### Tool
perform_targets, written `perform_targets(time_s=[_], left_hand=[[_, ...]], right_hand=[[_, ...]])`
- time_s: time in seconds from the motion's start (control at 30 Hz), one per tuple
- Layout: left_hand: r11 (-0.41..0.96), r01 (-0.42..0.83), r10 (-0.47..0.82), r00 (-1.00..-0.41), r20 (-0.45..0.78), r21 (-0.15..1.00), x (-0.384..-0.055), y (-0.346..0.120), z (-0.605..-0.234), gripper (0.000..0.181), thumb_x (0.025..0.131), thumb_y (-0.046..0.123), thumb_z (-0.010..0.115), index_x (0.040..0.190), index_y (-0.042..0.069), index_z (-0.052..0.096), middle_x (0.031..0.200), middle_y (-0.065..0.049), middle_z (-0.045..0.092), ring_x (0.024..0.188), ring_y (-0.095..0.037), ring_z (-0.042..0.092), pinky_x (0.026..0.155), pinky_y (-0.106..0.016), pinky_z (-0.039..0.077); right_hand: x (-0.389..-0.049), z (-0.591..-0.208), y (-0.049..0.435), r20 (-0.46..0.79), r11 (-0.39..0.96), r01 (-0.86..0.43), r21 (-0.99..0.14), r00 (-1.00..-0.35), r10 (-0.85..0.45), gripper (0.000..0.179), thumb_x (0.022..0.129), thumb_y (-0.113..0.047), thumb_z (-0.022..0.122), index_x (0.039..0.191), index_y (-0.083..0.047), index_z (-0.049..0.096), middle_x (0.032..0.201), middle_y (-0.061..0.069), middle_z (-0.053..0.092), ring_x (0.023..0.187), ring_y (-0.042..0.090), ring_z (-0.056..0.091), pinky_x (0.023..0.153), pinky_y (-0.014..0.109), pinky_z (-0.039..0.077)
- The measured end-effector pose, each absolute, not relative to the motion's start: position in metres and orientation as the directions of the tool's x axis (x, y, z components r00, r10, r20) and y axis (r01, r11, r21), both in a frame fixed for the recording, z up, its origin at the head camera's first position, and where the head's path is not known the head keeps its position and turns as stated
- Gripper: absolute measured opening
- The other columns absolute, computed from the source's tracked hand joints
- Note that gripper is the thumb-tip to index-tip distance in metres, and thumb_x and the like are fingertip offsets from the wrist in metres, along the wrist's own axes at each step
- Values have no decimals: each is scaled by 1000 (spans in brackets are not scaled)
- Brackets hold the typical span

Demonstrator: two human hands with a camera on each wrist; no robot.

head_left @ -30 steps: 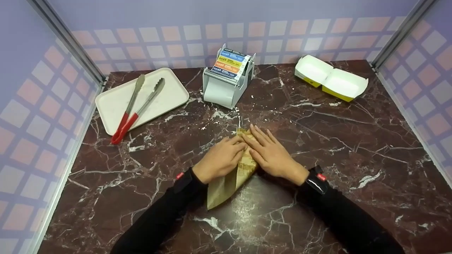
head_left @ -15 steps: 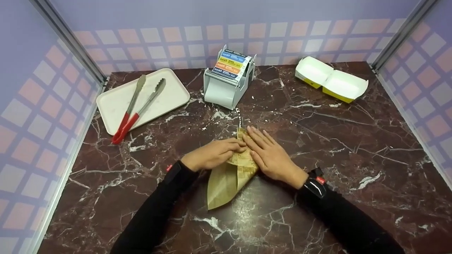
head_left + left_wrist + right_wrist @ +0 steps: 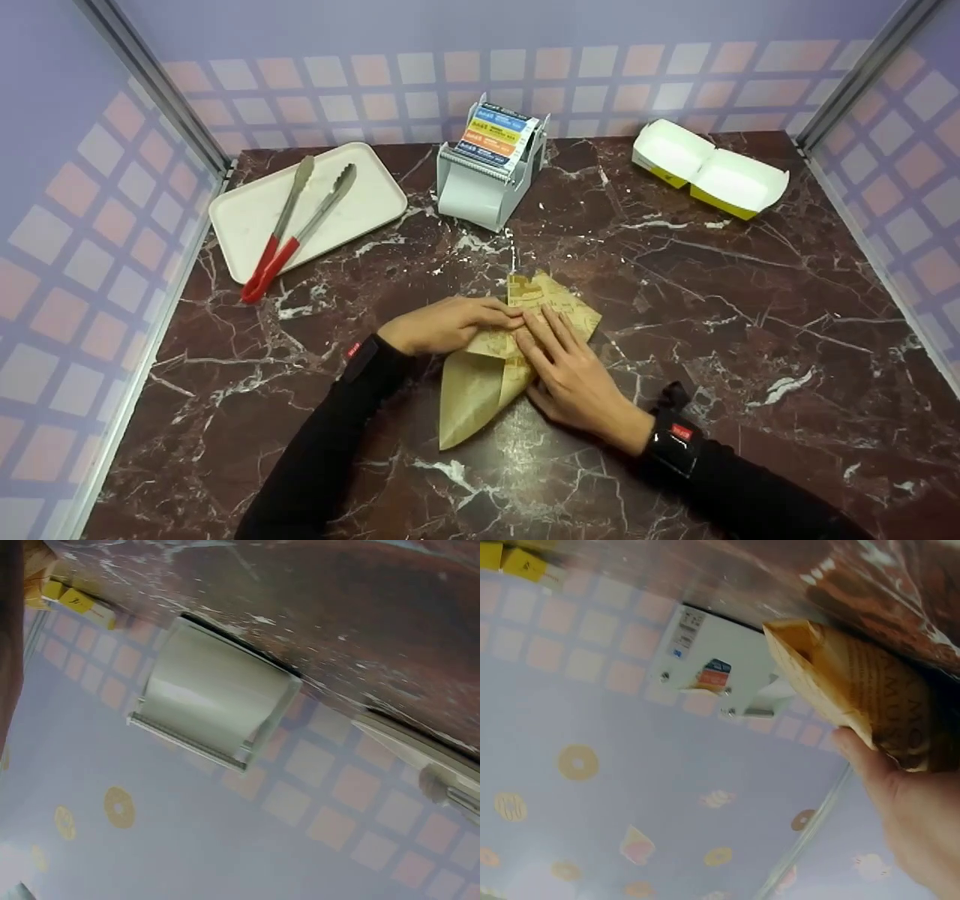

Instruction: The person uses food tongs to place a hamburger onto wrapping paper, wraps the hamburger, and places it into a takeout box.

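Observation:
A tan printed sheet of wrapping paper (image 3: 472,401), folded to a pointed shape, lies in the middle of the dark marbled table. At its left side my left hand (image 3: 442,324) holds the folded edge, fingertips bent over the middle crease. My right hand (image 3: 581,382) grips the lower right edge, fingers across the top and thumb at the near side. The two hands' fingertips meet on the paper. In the right wrist view the wrapping paper (image 3: 862,686) bulges and shows dark lettering; what is inside is hidden. The left wrist view misses the left hand's grip.
Behind the paper stands a white label dispenser (image 3: 487,169) with coloured rolls. At the back left, tongs (image 3: 289,236) with red handles rest on a white tray (image 3: 360,214). An opened white and yellow carton (image 3: 709,169) sits at the back right. Patterned panels enclose three sides.
My right hand has slid down toward me along the paper, uncovering a pointed flap at its upper right. My left hand has shifted left, showing more of the lower left fold.

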State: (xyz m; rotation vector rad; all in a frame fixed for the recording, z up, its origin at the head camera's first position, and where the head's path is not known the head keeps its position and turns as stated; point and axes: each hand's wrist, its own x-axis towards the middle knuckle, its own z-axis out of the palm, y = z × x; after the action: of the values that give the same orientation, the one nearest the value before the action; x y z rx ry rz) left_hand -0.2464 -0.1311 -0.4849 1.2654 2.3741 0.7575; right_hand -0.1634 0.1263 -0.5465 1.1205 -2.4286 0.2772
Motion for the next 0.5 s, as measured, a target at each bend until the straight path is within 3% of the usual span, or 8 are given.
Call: perform_targets(time_s=[0.2,0.33,0.5], left_hand=[[409,780,867,-495,65,474,-250,-138,-491,50,95,-3,63,142,17,63,152,0,57,138,-25,56,121,-43,42],[404,823,870,-481,110,400,-247,-142,-496,54,91,-7,67,138,18,66,150,2,59,135,-25,58,120,-46,42],[380,874,881,-442,169,301,-242,-142,-501,50,90,2,72,137,19,67,149,4,60,126,-24,63,111,-42,50]], right_hand=[[-165,-547,121,516,668,-742,47,-555,-653,57,90,-21,71,144,-6,59,157,27,45,143,52,44,119,61,39],[-165,-548,122,475,632,-772,72,-531,-702,53,94,-13,60,147,-17,59,160,28,39,148,47,40,120,63,35],[-164,-549,123,486,610,-788,80,-504,-714,50,91,-23,68,141,-15,65,160,25,42,149,39,42,120,61,36]])
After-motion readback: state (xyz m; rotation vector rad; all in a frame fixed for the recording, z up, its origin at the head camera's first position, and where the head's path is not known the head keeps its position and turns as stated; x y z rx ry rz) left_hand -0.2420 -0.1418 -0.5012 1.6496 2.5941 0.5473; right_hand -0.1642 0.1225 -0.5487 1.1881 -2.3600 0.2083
